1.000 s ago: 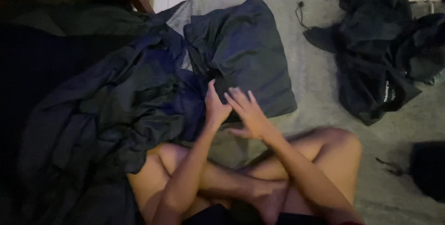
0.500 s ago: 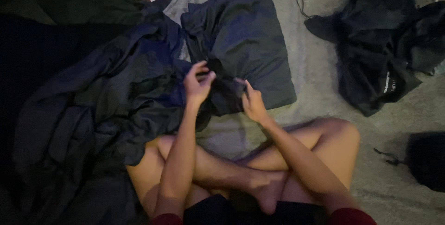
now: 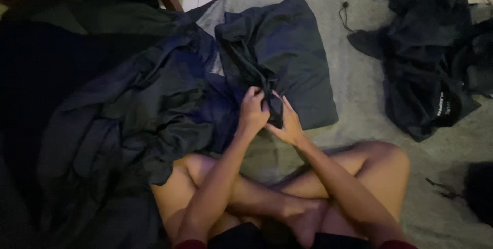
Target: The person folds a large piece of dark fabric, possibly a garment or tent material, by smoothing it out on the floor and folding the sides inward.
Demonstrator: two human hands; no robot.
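Dark, thin fabric: a soft garment (image 3: 280, 59) bunched at frame centre.
Left hand (image 3: 252, 113) and right hand (image 3: 288, 126) pinch its gathered fold; it looks light, limp, likely slippery, best gripped at bunched edges.

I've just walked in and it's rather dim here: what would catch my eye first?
In the middle, the left hand and right hand pinch a bunched strip of dark cloth above the person's crossed legs. It leads up to a dark garment spread on the grey mat. A big heap of dark clothes fills the left; another black pile lies top right.
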